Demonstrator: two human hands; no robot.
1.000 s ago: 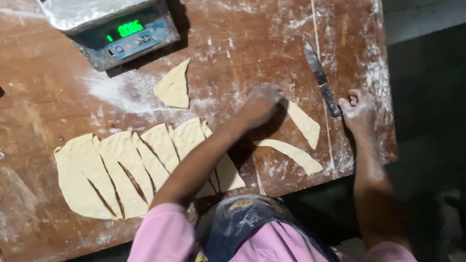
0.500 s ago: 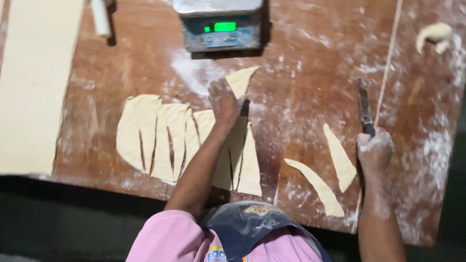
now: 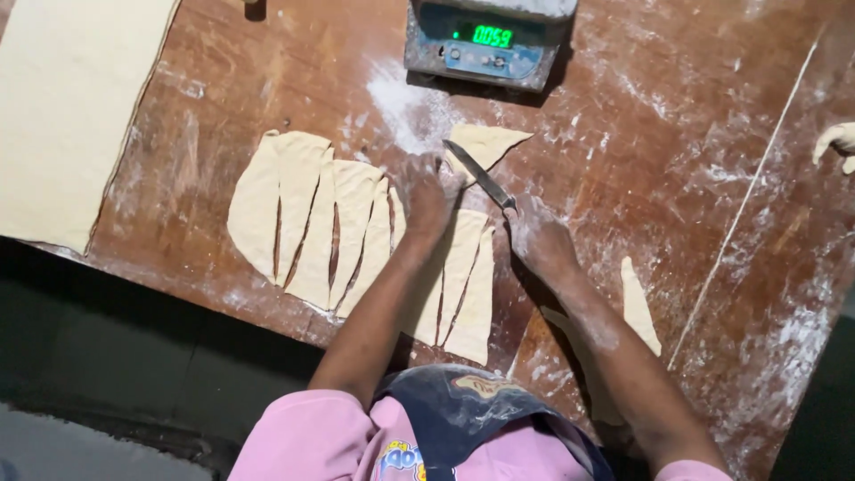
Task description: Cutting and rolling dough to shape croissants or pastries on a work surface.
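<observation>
1. Dough sheet, upper left of the frame: a large pale uncut slab lying flat on the wooden table, reaching the table's near edge.
2. Cut dough strips, left of centre: a fan of long tapering pieces lying side by side, with narrow gaps showing the brown wood between them; the row continues rightward under the left forearm to two further strips near the table edge.
3. Left hand, centre: floured, palm down, fingers bent and pressing on the upper ends of the strips; it grasps nothing, only holds the dough flat.
4. Dough triangle, just above the left hand: a single small piece lying apart from the row, below the scale, its lower edge touched by the blade tip.
5. Knife, centre: a slim blade slanting from upper left to lower right, its tip at the triangle, its handle hidden in the right hand.
6. Digital scale, top centre: a metal body with a lit green display, standing on a patch of spilled flour.
7. Right hand, right of centre: floured, closed around the knife handle.
8. Dough offcut, lower right: a narrow curved strip lying just beside the right forearm.
9. Dough scrap, right edge: a small pale lump, partly cut off by the frame.
</observation>
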